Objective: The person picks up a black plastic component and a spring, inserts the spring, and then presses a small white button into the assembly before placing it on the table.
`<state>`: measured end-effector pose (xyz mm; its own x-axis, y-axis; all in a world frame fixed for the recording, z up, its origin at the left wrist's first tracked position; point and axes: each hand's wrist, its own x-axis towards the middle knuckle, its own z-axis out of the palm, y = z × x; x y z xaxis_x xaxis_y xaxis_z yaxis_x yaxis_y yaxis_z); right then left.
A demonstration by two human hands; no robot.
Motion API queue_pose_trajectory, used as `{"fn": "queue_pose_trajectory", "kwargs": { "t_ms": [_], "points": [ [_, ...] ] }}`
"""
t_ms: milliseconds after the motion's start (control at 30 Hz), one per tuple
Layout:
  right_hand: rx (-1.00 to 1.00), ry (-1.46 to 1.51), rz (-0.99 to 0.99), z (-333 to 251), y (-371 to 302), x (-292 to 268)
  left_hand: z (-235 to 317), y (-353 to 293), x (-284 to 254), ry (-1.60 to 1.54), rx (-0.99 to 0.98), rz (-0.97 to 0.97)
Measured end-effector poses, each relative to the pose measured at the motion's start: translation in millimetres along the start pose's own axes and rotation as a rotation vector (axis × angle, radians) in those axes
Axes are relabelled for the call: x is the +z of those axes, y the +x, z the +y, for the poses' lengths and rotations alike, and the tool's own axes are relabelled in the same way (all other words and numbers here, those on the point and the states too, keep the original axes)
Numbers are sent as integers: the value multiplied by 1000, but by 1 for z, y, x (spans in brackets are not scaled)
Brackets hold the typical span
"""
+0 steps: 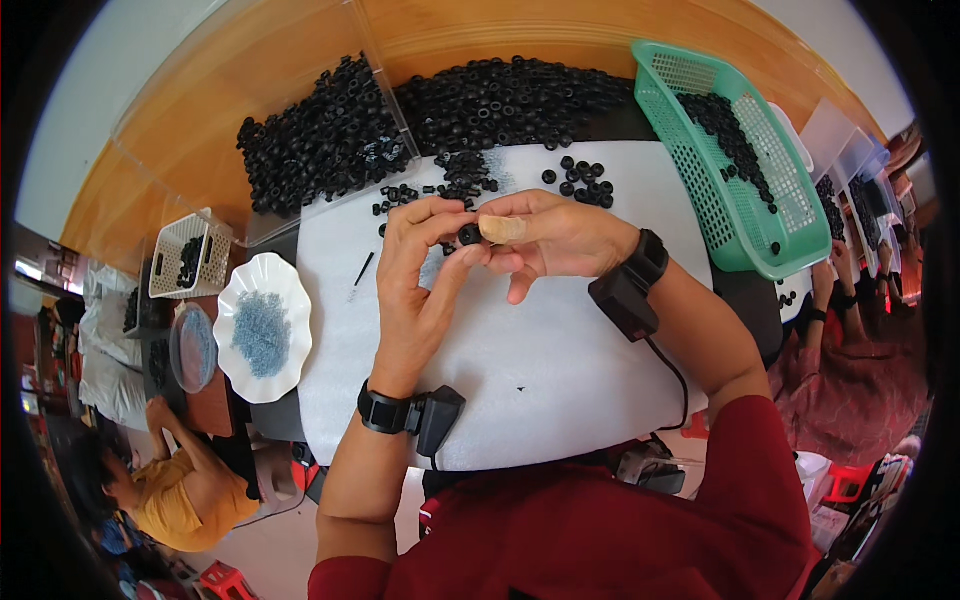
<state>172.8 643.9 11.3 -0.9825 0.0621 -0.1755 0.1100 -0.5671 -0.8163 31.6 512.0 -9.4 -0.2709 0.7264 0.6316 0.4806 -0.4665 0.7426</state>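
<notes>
Over the white foam sheet (560, 370), my two hands meet around one small round black part (469, 234). The fingers and thumb of my left hand (415, 275) close on it from the left. My right hand (585, 235), with a tan covering on its thumb, pinches at its right side; the fingertips there partly hide one another. Just beyond the hands lie loose small black ring-shaped pieces (465, 175). To their right is a group of rounder black parts (585, 183). A thin black stick (364, 268) rests left of my left hand.
A clear bin of black parts (320, 140) and a loose heap (500, 100) line the back. The green basket (735, 235) stands right. At left are a scalloped white dish (295, 350) of bluish bits and a white basket (215, 275). Other people sit on both sides.
</notes>
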Motion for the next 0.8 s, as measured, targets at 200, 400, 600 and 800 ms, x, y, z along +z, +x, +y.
{"fn": "queue_pose_trajectory", "kwargs": {
  "t_ms": [200, 400, 600, 800],
  "points": [
    [-84, -228, 222, -9, -5, 13, -9, -4, 0, -114, -142, 13],
    [-316, -469, 354, -8, -2, 23, -2, -7, 1, -395, -447, 17],
    [-537, -763, 357, -2, -1, 15, -7, -7, 1, -514, -422, 40],
    [-633, -1091, 302, -10, -4, 15, -4, -4, -2, -514, -460, 13]
  ]
}}
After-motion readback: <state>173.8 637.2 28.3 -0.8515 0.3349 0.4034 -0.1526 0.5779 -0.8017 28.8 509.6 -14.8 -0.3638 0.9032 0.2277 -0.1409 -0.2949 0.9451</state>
